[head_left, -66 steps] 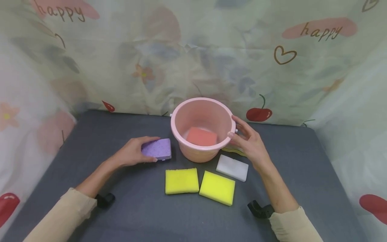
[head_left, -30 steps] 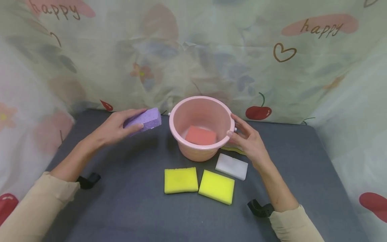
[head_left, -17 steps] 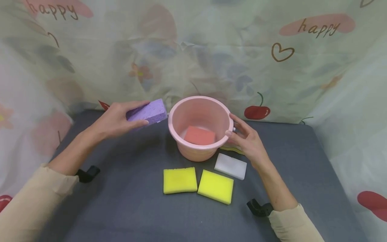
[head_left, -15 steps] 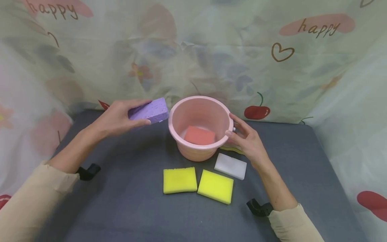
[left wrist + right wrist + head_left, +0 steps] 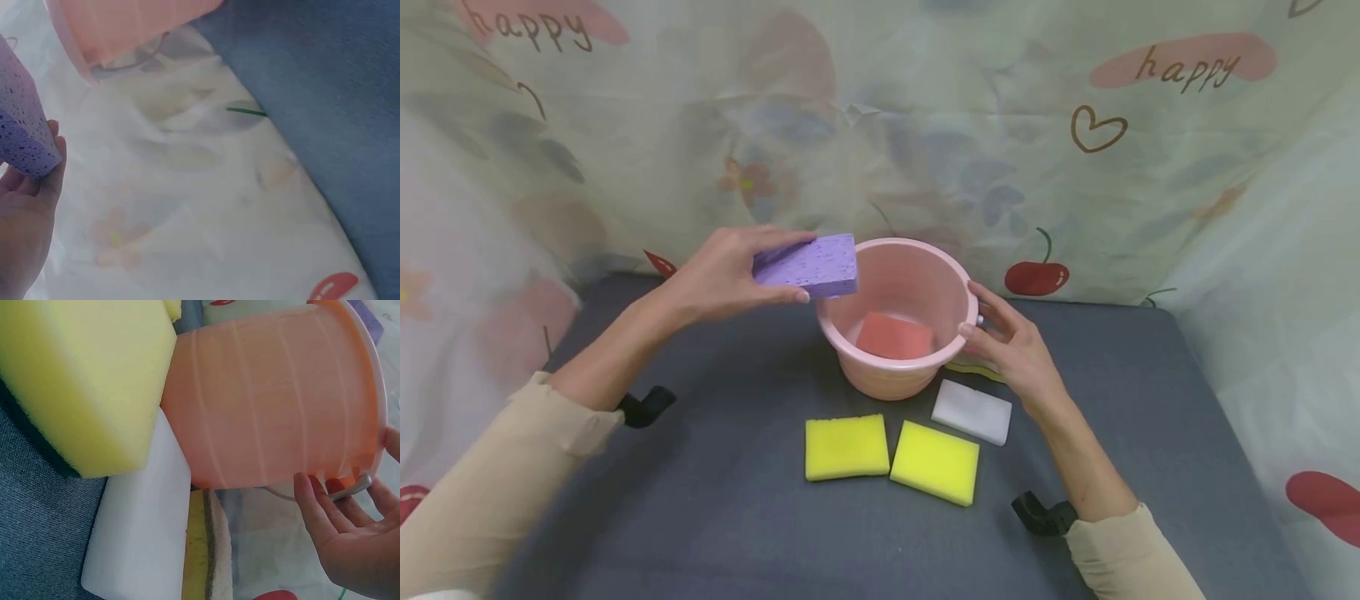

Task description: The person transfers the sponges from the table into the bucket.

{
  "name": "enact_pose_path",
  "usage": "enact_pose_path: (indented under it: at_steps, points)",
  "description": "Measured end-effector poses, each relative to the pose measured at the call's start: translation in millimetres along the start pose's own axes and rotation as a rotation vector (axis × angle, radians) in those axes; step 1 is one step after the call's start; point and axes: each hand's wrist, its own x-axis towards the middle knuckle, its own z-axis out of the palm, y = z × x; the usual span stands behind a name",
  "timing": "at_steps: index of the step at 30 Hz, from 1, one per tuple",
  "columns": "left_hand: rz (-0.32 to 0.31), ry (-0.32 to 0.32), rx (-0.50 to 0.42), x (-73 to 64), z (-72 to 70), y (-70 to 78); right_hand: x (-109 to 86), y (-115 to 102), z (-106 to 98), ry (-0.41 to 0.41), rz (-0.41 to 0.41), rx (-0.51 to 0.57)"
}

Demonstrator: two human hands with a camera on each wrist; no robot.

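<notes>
My left hand [image 5: 718, 275] holds a purple sponge [image 5: 812, 265] between thumb and fingers, raised off the table. The sponge's far end overlaps the left rim of a pink bucket [image 5: 887, 382] in the head view. Small pores show on the sponge [image 5: 25, 119] in the left wrist view. On the bucket's right side, my right hand [image 5: 1018, 354] grips the rim, thumb at the edge and fingers around the outside near the handle [image 5: 356, 487]. A coral-red sponge [image 5: 895, 336] lies on the bucket's bottom.
Two yellow sponges [image 5: 846, 448] lie side by side in front of the bucket. A white sponge [image 5: 972, 412] sits to its right front, and a layered sponge [image 5: 209, 550] with a yellow side is partly hidden beside the bucket. A patterned curtain [image 5: 880, 125] hangs behind the grey table [image 5: 737, 517].
My left hand has lifted the purple sponge from the table left of the bucket, then carried it right to the bucket's left rim. The right hand stays on the bucket.
</notes>
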Motion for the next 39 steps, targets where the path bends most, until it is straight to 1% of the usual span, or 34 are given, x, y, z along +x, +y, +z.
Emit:
enact_pose_path:
  at_steps: [9, 12, 15, 20, 25, 28, 33, 39]
  points:
    - [0.070, 0.004, -0.039, 22.6, 9.3, 13.9, 0.0, -0.1, -0.2, -0.005, 0.002, 0.024]
    - [0.074, 0.005, -0.065, 29.9, 12.3, 16.5, -0.4, -0.8, 1.1, -0.011, -0.002, 0.035]
    - [0.066, -0.004, -0.090, 35.6, 16.0, 18.1, -0.5, -1.2, 1.6, -0.014, 0.000, 0.035]
    - [0.069, -0.021, -0.125, 43.2, 27.1, 20.7, 0.5, -0.6, 0.2, -0.004, 0.013, 0.003]
    - [0.065, -0.070, -0.157, 47.3, 40.7, 23.7, 0.1, 0.9, -0.6, 0.000, 0.028, -0.011]
    - [0.082, -0.095, -0.170, 49.8, 47.1, 25.1, -0.4, 1.5, -0.8, -0.001, 0.032, -0.017]
    - [0.106, -0.128, -0.139, 54.8, 54.4, 28.7, -0.9, 1.4, -0.7, 0.003, 0.022, -0.013]
    - [0.089, -0.174, -0.120, 57.6, 62.7, 33.7, 0.4, 1.7, -0.1, 0.011, 0.018, -0.031]
